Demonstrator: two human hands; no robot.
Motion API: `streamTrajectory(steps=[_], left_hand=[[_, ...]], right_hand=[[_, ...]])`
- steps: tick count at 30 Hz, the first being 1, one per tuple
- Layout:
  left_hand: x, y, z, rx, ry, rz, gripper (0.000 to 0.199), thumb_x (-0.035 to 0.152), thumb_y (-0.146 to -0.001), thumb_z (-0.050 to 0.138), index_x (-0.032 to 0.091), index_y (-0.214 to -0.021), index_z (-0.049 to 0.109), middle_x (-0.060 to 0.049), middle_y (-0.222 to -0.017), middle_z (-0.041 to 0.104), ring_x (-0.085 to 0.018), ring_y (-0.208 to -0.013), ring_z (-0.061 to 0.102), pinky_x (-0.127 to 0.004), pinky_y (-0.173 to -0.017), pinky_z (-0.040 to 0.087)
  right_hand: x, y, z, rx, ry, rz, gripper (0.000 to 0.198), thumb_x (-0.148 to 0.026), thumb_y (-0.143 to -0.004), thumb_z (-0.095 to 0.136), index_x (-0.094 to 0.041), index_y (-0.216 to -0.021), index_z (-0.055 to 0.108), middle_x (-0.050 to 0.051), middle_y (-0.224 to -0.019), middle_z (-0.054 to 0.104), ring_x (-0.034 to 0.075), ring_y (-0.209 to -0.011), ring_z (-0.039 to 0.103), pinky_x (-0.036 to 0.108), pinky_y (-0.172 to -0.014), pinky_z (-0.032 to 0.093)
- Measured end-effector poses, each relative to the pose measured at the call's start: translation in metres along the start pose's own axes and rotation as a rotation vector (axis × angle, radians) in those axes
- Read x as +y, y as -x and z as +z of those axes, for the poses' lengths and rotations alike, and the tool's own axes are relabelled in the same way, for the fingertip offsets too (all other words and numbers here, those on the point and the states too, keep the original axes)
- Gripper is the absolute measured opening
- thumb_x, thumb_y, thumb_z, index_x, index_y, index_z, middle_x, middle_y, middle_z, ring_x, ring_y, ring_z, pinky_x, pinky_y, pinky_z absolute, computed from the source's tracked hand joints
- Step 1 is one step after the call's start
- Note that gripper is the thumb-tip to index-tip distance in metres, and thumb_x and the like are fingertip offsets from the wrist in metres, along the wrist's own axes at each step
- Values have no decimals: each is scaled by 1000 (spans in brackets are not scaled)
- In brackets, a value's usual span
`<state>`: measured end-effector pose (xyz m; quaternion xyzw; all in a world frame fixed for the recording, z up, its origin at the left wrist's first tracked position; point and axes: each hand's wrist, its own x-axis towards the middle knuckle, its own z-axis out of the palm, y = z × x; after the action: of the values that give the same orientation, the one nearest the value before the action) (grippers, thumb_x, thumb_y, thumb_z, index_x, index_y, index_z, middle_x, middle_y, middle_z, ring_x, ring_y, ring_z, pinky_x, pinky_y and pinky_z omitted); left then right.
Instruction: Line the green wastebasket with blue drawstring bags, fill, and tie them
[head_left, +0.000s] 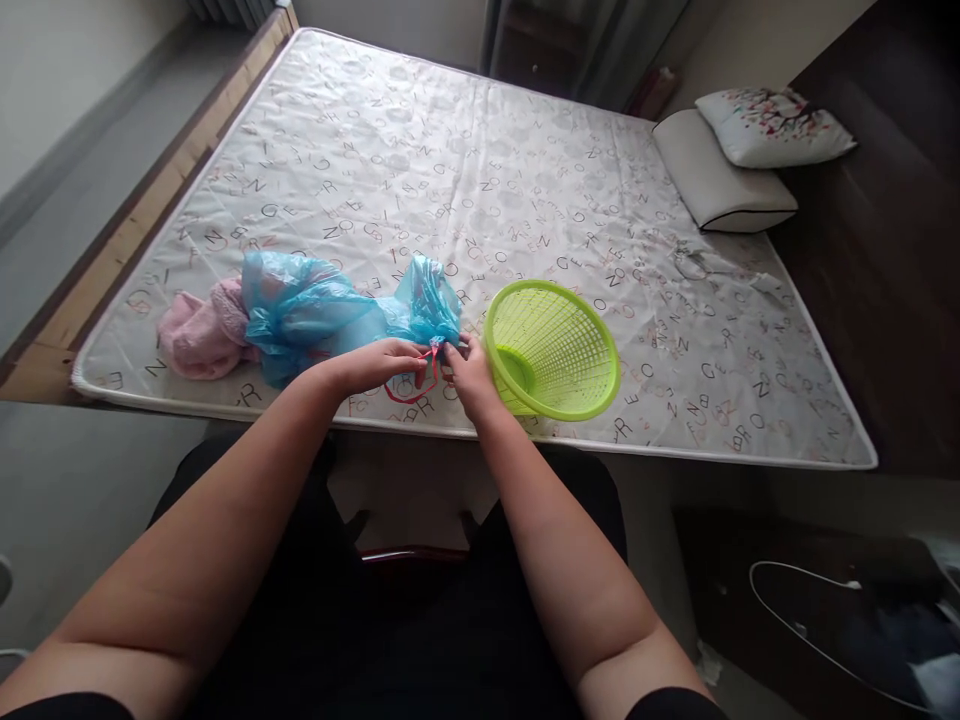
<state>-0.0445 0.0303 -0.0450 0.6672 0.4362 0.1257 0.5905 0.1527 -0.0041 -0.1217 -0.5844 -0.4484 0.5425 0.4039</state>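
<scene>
The blue plastic bag (300,305) lies on the near side of the mattress (360,160), its gathered end between the hands and just left of the green basket (555,350). The right hand (471,372) seems to pinch that bunched end between thumb and fingertips, while the left hand (394,362) has its fingers at the red cord (409,400), though whether they close on it I cannot tell. Working the cord here likely goes best with the right pinch firm and steady, the left drawing gently along the loop, since thin plastic may tear under a hard tug. Keeping the loop clear of the fingers should help, and slack beside the pink cloth (201,332) should ease any strain
</scene>
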Motion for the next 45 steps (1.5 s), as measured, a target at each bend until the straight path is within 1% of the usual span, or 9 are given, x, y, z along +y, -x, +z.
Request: streamTrajectory(steps=[3, 7, 11, 19, 27, 36, 40, 42, 45], left_hand=[[-5, 7, -9, 78, 37, -46, 44, 60, -96, 73, 20, -82, 85, -10, -100, 82, -36, -110, 75, -44, -106, 57], [-15, 12, -25, 269, 22, -110, 53, 60, -109, 54, 17, -97, 82, -11, -97, 81, -30, -100, 77, -42, -96, 59], [-21, 6, -22, 324, -221, -162, 37, 55, -96, 78, 18, -91, 80, -6, -79, 71, -25, -80, 69, -38, -84, 56], [-20, -4, 9, 346, -192, -67, 38, 51, -95, 73, 19, -74, 70, 0, -66, 60, -18, -67, 57, -31, -69, 44], [-18, 7, -16, 587, -309, -89, 37, 46, -96, 67, 20, -70, 68, -2, -61, 61, -18, -62, 56, -32, -62, 38], [-29, 11, -39, 801, -323, -135, 23, 32, -93, 71, 19, -110, 79, -9, -102, 78, -27, -100, 72, -35, -91, 58], [-32, 5, -18, 828, -410, 89, 77, 26, -84, 85, 23, -156, 59, -15, -148, 68, -33, -140, 62, -42, -119, 52], [-30, 3, -10, 734, -426, 129, 83, 31, -85, 87, 22, -161, 55, -16, -154, 66, -34, -145, 60, -43, -124, 47], [-27, 1, -6, 668, -420, 10, 54, 36, -92, 81, 19, -142, 71, -15, -136, 76, -34, -130, 69, -42, -118, 51]], right_hand=[[-8, 3, 2, 67, -140, 147, 32, -43, -99, 74, -20, -117, 62, 8, -109, 77, 19, -94, 75, 26, -72, 61], [-12, 7, 10, 72, -240, 115, 24, -39, -96, 77, -21, -105, 63, 2, -93, 74, 16, -82, 71, 27, -73, 61], [-10, 6, 20, 35, -264, 26, 20, -36, -94, 78, -20, -92, 66, 3, -92, 73, 17, -87, 71, 30, -87, 62], [-7, 12, 24, 33, -296, -39, 27, -46, -97, 78, -24, -104, 64, -3, -83, 62, 10, -67, 53, 22, -63, 47], [-11, 9, 8, 266, -294, -24, 13, -30, -101, 69, -26, -98, 57, -6, -79, 61, 10, -63, 57, 22, -57, 45], [-18, 3, -1, 311, -415, 67, 12, -30, -103, 65, -27, -103, 53, -3, -91, 68, 11, -70, 69, 21, -56, 50], [-19, 7, 5, 198, -429, -35, 10, -30, -102, 64, -28, -103, 54, -1, -104, 71, 14, -96, 75, 22, -70, 59], [-20, 10, 8, 138, -482, -64, 12, -30, -101, 65, -28, -103, 54, -2, -104, 71, 14, -100, 75, 24, -80, 62], [-25, 14, 10, 55, -618, -44, 14, -32, -102, 65, -29, -106, 52, -2, -102, 74, 14, -97, 77, 30, -87, 65]])
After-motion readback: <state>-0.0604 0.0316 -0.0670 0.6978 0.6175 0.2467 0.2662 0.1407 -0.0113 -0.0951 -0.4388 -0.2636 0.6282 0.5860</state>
